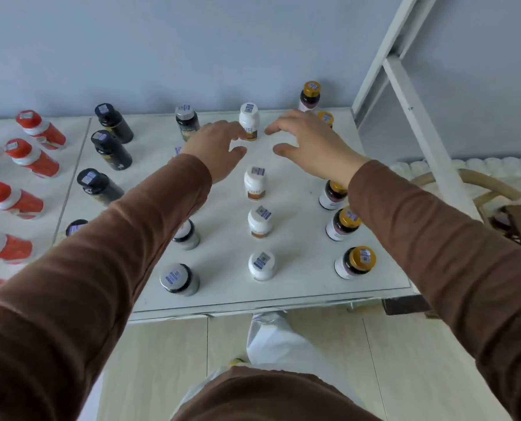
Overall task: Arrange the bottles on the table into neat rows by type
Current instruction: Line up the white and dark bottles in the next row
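Observation:
Bottles stand in columns on the white table (301, 287). A column of white bottles runs down the middle; its farthest one (249, 120) stands between my two hands. My left hand (215, 148) is just left of that bottle with fingertips at its side, fingers apart. My right hand (307, 144) hovers to its right, open, not touching it. Nearer white bottles (255, 182) (259, 221) (261, 264) follow. Gold-capped bottles (309, 95) (354, 262) line the right side. Silver-capped bottles (187, 121) (178, 279) stand left of centre, partly hidden by my left arm.
Black bottles (112, 148) form a column farther left, and red bottles (31, 158) stand on an adjoining white surface at the far left. A white ladder frame (411, 107) leans at the table's right end, with a wooden chair (496, 196) behind it. The wall runs along the back.

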A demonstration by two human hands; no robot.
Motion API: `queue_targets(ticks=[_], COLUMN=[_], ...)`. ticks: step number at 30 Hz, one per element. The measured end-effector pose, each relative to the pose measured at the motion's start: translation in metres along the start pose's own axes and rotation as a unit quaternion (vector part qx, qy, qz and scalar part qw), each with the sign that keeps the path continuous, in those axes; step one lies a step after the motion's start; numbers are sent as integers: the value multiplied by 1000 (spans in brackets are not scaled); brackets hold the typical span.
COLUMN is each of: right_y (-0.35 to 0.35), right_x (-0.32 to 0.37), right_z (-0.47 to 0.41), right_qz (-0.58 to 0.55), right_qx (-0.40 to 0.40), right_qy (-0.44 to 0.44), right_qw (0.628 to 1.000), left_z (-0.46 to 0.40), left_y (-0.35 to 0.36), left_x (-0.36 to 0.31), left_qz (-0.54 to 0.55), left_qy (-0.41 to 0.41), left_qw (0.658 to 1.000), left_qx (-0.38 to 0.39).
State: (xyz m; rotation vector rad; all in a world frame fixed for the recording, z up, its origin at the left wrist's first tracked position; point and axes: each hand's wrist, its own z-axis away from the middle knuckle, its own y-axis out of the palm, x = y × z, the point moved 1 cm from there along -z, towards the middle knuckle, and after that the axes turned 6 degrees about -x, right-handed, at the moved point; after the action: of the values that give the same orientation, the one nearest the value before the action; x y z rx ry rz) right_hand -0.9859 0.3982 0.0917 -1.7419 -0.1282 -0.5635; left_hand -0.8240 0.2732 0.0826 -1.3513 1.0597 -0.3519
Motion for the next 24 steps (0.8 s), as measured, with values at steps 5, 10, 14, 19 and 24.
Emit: queue_targets(ticks=[5, 10, 14, 19, 24], right_y=[-26, -50, -56, -31, 8], right_x=[18, 16, -6, -40, -71], right_z=[95, 169, 216, 263, 289], right_qz=[-4, 8, 5, -4, 29], right_qx=[-49, -78, -81, -58, 1], right_qy=[15, 34, 49, 77, 81], right_qw=[999, 996, 996, 995, 996], left_z=[69, 119, 149, 179, 201], left_y=[-9, -6, 14, 60, 111], left_x=[-42, -91, -123, -143, -149], left_qz=[17, 29, 32, 17, -22], left_qy=[49, 77, 87, 46, -12], left_qw=[998, 997, 996, 998, 997], left_qx=[-18, -5, 3, 35, 72])
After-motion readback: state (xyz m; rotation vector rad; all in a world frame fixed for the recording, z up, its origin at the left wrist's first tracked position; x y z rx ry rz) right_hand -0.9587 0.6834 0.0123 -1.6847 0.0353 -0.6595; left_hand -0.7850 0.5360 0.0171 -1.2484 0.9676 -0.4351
